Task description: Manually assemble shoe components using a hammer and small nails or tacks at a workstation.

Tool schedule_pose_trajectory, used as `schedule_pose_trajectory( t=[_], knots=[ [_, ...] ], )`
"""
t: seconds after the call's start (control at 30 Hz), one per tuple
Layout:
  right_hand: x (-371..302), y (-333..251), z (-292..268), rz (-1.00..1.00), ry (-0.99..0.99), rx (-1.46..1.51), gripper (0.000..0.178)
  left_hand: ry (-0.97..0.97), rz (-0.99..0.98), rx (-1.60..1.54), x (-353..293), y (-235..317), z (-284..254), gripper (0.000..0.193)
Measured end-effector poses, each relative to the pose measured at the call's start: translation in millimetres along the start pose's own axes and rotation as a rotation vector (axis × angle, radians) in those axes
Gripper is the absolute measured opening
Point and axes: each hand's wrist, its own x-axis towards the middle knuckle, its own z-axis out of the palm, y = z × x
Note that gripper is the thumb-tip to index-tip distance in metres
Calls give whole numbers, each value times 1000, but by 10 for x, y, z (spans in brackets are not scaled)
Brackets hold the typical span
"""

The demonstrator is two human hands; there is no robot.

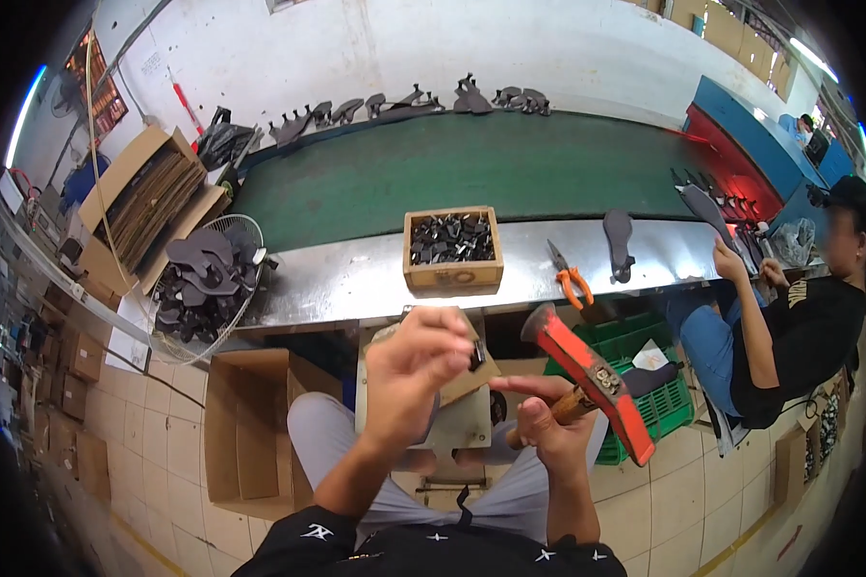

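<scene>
In front of my chest, my left hand (412, 373) is raised with its fingertips pinched round a small black piece (476, 356), which looks like those in the wooden box. My right hand (556, 433) grips the wooden handle of a hammer (595, 377); its red head tilts down to the right, and the index finger stretches toward the left hand. Below and behind my hands is a pale work stand (471, 438), partly hidden by my left hand. The wooden box (452, 276) of small black pieces with shiny metal parts sits on the metal ledge beyond.
On the ledge lie orange-handled pliers (570, 277) and a dark shoe sole (620, 245). A green belt (356, 178) carries more soles along its far edge. At left are a wire basket (250, 231) of soles and an open carton (245, 423); at right, a green crate (659, 413) and a seated co-worker (799, 317).
</scene>
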Motion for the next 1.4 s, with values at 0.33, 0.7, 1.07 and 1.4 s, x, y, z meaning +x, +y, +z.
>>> schedule_pose_trajectory(
  t=[0.33, 0.7, 1.07, 1.4],
  knots=[
    [-158, -73, 263, 33, -242, 195, 27, -72, 371, 624, -395, 387, -40, 35],
    [-45, -86, 278, -121, -386, 329, 23, -298, 712, 784, -403, 413, -133, 40],
    [356, -45, 198, 528, -299, -286, 24, -113, 751, 1421, -485, 155, -477, 17],
    [719, 506, 207, 492, -292, -274, 17, 208, -126, 771, -259, -677, -1133, 40]
  ],
)
